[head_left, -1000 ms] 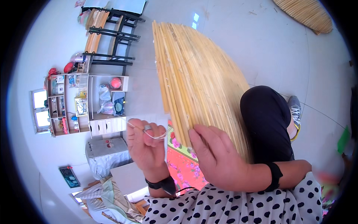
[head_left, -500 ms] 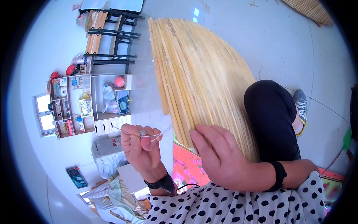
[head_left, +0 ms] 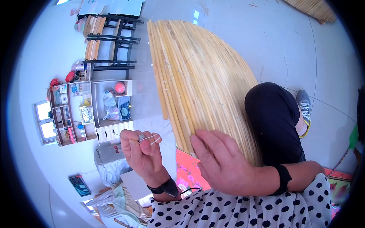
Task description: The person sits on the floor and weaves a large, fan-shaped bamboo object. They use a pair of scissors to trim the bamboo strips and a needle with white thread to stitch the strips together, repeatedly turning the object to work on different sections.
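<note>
My left hand (head_left: pixel 143 152) is raised to the left of a long mat of pale reed stalks (head_left: pixel 205 79), its fingers closed in a pinch. A thin needle (head_left: pixel 117 134) sticks out past its knuckles on the left. White thread (head_left: pixel 165 134) runs from its fingertips toward the mat's near left edge. A silver band, possibly a thimble, sits on one finger. My right hand (head_left: pixel 224 163) lies on the mat's near end, fingers stretched over the stalks; its thumb is mostly hidden. Small thread stitches show along the left-hand stalks.
My bent knee (head_left: pixel 272 117) in dark trousers borders the mat's right side. Under its near end lies a red floral cloth (head_left: pixel 186 167). A shelf unit (head_left: pixel 93 108), black-framed furniture (head_left: pixel 116 41) and a covered box (head_left: pixel 110 159) stand at the left. Another reed piece (head_left: pixel 315 8) lies far right.
The whole view has shifted slightly, with most things a little further left. My left hand keeps its pinch on the needle and thread. My right hand stays on the stalks.
</note>
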Demonstrator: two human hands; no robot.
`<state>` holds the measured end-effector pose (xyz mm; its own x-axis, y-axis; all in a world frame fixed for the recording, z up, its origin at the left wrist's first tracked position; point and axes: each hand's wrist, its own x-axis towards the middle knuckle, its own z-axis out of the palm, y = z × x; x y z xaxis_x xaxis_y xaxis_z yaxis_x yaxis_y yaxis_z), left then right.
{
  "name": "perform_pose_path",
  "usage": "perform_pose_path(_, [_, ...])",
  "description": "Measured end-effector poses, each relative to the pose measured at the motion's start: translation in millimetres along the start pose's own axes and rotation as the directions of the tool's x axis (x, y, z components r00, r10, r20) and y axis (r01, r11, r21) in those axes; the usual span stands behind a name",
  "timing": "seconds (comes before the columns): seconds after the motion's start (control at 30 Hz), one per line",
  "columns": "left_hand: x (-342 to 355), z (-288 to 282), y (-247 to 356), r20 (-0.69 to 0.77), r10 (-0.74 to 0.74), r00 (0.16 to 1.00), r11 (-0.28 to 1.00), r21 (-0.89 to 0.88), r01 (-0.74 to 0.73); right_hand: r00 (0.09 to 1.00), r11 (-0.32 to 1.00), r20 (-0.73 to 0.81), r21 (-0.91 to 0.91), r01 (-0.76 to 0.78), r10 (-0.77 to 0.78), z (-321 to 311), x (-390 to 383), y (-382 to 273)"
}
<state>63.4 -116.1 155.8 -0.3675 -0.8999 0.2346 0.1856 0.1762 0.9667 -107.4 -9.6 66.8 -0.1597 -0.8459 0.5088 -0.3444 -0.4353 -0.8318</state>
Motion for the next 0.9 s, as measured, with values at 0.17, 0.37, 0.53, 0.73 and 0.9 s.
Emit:
perform_pose_path(0.17, [0.7,3.7,0.4,0.003,0.01,1.0,1.0,0.017,-0.01,1.0,1.0,-0.014,0.021,-0.005,0.005,-1.2,-1.3,1.3])
perform_pose_path(0.37, [-1.2,2.4,-1.0,-0.019,-0.022,1.0,0.999,-0.029,0.022,0.992,0.971,-0.091,0.232,-0.066,0.089,-2.9,0.4,3.5])
perform_pose_path(0.53, [-3.9,5.9,-0.4,-0.019,-0.012,1.0,1.0,0.0,0.012,0.993,0.972,-0.102,0.234,-0.03,0.055,-6.2,2.4,9.3])
perform_pose_path(0.73, [-10.6,28.5,1.7,-0.074,0.06,0.995,0.976,0.211,-0.043,0.997,0.977,0.017,0.199,-0.082,0.08,-17.7,8.2,6.0])
perform_pose_path(0.9, [5.8,38.3,8.7,-0.076,0.095,0.993,0.944,0.322,-0.066,0.994,0.994,0.038,0.026,-0.106,0.105,-32.1,23.9,-8.5])
